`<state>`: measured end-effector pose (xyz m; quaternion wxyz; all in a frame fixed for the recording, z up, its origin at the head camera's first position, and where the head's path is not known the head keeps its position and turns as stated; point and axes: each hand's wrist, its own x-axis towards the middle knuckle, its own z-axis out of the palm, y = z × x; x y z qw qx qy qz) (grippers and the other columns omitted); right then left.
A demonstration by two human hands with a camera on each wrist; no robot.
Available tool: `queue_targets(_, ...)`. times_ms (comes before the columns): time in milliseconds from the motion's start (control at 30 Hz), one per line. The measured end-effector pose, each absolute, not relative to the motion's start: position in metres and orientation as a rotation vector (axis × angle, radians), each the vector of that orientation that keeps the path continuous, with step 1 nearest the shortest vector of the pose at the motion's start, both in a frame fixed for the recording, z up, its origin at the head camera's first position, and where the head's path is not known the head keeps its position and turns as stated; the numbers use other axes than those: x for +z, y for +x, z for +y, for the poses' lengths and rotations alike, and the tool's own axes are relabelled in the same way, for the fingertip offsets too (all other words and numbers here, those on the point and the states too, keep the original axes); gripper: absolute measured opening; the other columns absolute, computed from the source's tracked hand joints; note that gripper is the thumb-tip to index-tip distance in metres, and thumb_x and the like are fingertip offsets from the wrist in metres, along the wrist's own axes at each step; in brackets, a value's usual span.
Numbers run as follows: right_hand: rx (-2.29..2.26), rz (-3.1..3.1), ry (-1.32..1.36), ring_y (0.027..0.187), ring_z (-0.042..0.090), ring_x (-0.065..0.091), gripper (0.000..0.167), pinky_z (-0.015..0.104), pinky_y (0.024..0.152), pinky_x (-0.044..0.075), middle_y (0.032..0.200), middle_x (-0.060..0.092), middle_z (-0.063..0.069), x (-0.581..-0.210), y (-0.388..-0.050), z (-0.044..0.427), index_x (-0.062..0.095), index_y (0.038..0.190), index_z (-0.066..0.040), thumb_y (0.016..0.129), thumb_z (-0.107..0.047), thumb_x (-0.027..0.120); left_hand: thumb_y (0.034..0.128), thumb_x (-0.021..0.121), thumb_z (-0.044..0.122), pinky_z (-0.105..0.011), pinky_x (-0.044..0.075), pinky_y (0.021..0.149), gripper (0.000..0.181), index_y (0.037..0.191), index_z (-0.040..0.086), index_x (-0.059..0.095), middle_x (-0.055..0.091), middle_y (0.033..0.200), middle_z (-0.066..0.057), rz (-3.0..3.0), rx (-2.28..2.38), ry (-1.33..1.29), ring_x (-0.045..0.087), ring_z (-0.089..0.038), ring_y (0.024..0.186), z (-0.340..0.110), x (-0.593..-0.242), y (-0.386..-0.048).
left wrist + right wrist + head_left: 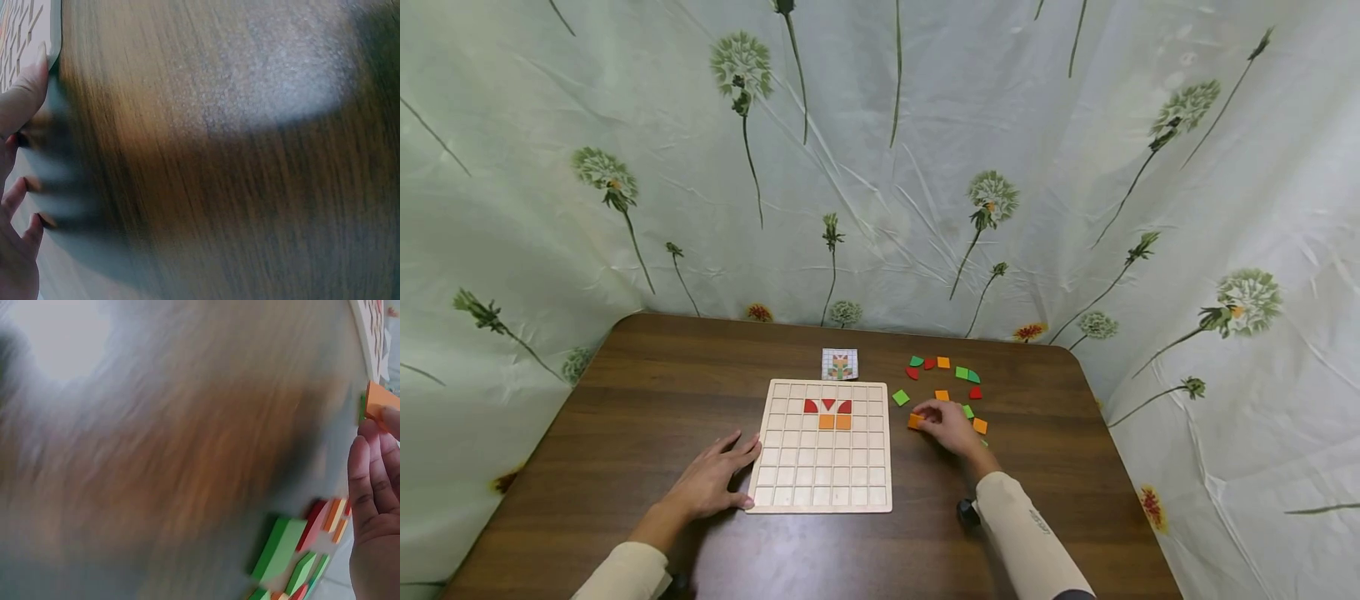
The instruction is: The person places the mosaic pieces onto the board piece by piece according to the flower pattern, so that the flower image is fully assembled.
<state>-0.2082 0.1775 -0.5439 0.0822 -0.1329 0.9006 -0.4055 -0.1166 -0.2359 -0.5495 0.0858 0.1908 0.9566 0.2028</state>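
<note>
The table (662,392) has a dark brown top with a visible wood grain, and its two far corners are rounded. A bright reflection shines on its near part. A square wooden grid board (822,477) lies flat on it. At the far edge of this board lies a small pattern card (839,365) with a printed grid; whether the two touch, I cannot tell. To the right, loose pieces are spread directly on the table: orange square tiles (943,362), green square tiles (962,372), red rounded tiles (975,392) and green rounded tiles (916,361). One green square tile (900,398) lies nearest to the board.
</note>
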Motion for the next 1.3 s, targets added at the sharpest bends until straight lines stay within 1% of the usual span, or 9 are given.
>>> queue_targets(200,-1.257,2.666,-0.405,0.075,0.014,0.057,0.013,0.026,0.07,0.051,0.088,0.067,0.004,-0.542,-0.21,0.161,0.071,0.097,-0.002,0.085,-0.004,0.071,0.0644,0.084,0.04,-0.065,0.03,0.102,0.089,0.138,0.002,0.051,0.045,0.146,-0.016,2.863,0.6,0.596,0.032,-0.047,0.134,-0.236,-0.55,-0.116)
queue_targets(367,-1.253,2.644,-0.432,0.076,0.014,0.056,0.012,0.026,0.07,0.051,0.089,0.067,0.004,-0.536,-0.211,0.149,0.072,0.098,-0.002,0.086,-0.005,0.07,0.0641,0.084,0.038,-0.064,0.032,0.101,0.088,0.137,0.001,0.052,0.046,0.145,-0.016,2.874,0.592,0.628,0.033,-0.048,0.133,-0.236,-0.552,-0.116)
queue_targets(700,-1.231,2.627,-0.52,0.077,0.015,0.058,0.011,0.025,0.07,0.052,0.092,0.069,0.006,-0.53,-0.217,0.12,0.073,0.096,-0.002,0.087,-0.005,0.07,0.0643,0.085,0.038,-0.065,0.03,0.102,0.089,0.138,0.001,0.051,0.045,0.145,-0.016,2.865,0.608,0.601,0.032,-0.048,0.134,-0.236,-0.55,-0.118)
queue_targets(833,-1.218,2.598,-0.528,0.078,0.014,0.056,0.012,0.024,0.07,0.051,0.092,0.068,0.005,-0.529,-0.217,0.108,0.074,0.098,-0.004,0.088,-0.006,0.069,0.0644,0.085,0.038,-0.064,0.03,0.102,0.089,0.138,0.001,0.051,0.045,0.146,-0.016,2.862,0.602,0.602,0.032,-0.048,0.134,-0.237,-0.549,-0.118)
queue_targets(1067,-1.227,2.54,-0.576,0.078,0.013,0.056,0.013,0.022,0.07,0.05,0.095,0.069,0.006,-0.528,-0.217,0.086,0.074,0.1,-0.003,0.088,-0.006,0.069,0.0638,0.085,0.039,-0.064,0.03,0.102,0.089,0.137,0.001,0.051,0.046,0.145,-0.016,2.866,0.596,0.61,0.032,-0.048,0.134,-0.238,-0.548,-0.117)
queue_targets(1300,-1.215,2.549,-0.626,0.072,0.009,0.055,0.009,0.021,0.066,0.047,0.088,0.069,0.004,-0.531,-0.224,0.067,0.073,0.094,-0.003,0.086,-0.005,0.071,0.0646,0.084,0.039,-0.064,0.03,0.103,0.089,0.138,0.001,0.051,0.045,0.145,-0.016,2.863,0.586,0.622,0.032,-0.048,0.134,-0.238,-0.549,-0.118)
